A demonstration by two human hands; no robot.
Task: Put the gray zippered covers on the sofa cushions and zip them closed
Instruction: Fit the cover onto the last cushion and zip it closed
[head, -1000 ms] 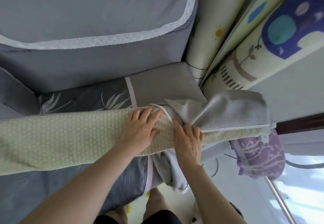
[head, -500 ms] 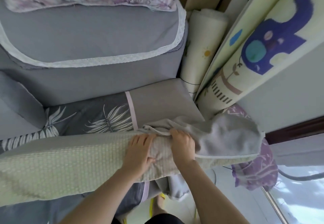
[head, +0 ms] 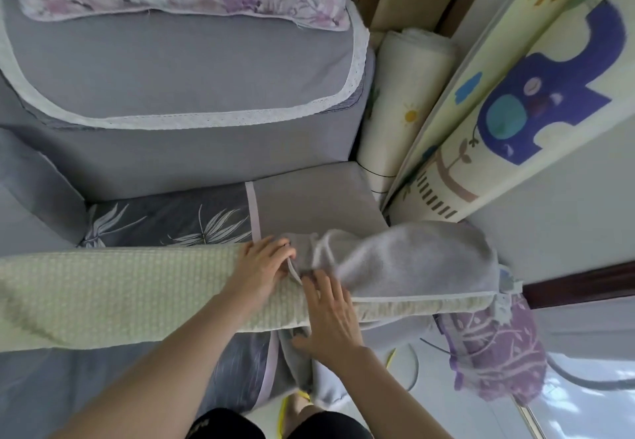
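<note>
Lying across the sofa seat (head: 165, 222), the sofa cushion (head: 120, 294) carries the gray cover (head: 412, 260) over one end only, bunched just right of both grips. Hold has changed sides: the left grip (head: 264, 266), flat before, now pinches the cover's hem, while the right grip (head: 331, 315) has let go and rests open-fingered just below that hem. Judged a re-grip: pull-on incomplete, zip not yet begun.

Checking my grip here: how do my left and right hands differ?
The left hand curls its fingers on the piped edge of the gray fleecy cover; the right hand has fingers spread and straight. The left hand sits atop the pale green woven cushion; the right hand lies lower, on its front. Both are at the cover's opening.
</note>
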